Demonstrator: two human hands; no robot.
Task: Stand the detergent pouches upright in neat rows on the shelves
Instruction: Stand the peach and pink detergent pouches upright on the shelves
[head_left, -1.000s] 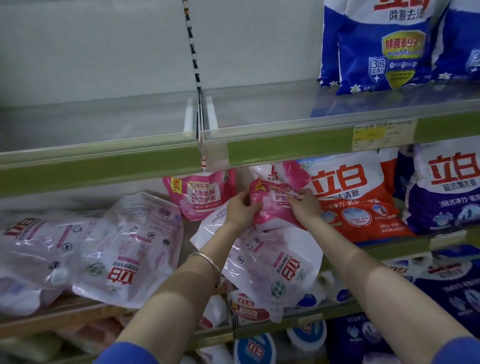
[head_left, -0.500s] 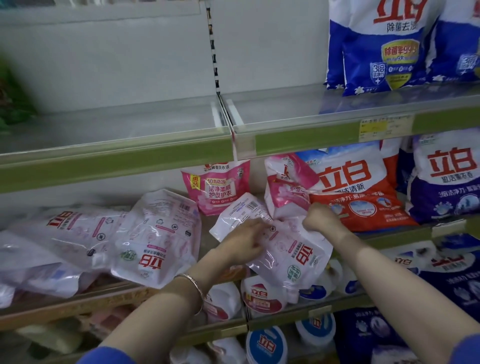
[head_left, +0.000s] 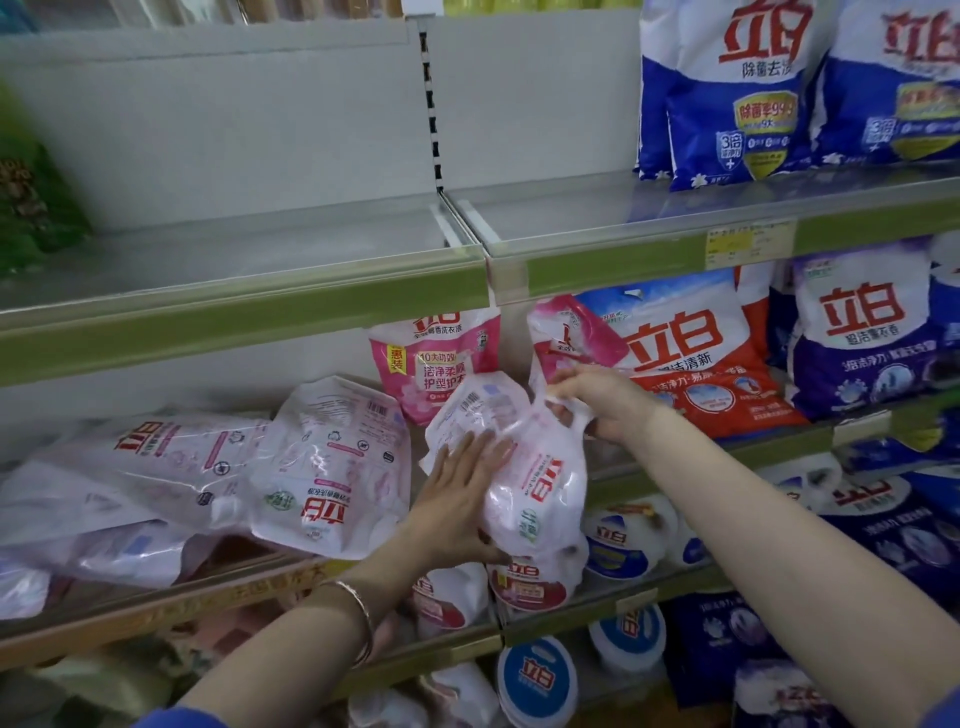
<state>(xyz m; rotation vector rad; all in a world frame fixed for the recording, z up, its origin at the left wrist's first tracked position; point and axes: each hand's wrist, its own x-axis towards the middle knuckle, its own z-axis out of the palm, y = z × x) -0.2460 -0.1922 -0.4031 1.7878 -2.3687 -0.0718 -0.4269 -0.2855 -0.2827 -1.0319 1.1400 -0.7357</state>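
Observation:
A white-and-pink detergent pouch lies tilted at the front of the middle shelf, its red logo turned sideways. My left hand grips its left side and underside with spread fingers. My right hand pinches the pouch's upper right corner. Behind it two pink pouches stand upright: one at the back, another leaning on a bigger bag. Two more white pouches lie flat and upside down to the left.
Large blue bags stand on the top shelf, whose left half is bare. An orange bag and a purple bag fill the middle shelf's right. Round tubs and dark blue bags sit on the lower shelves.
Both hands left the upright pink pouch and dropped onto the tilted white pouch in front. My left hand now cups its side; my right hand took its top corner.

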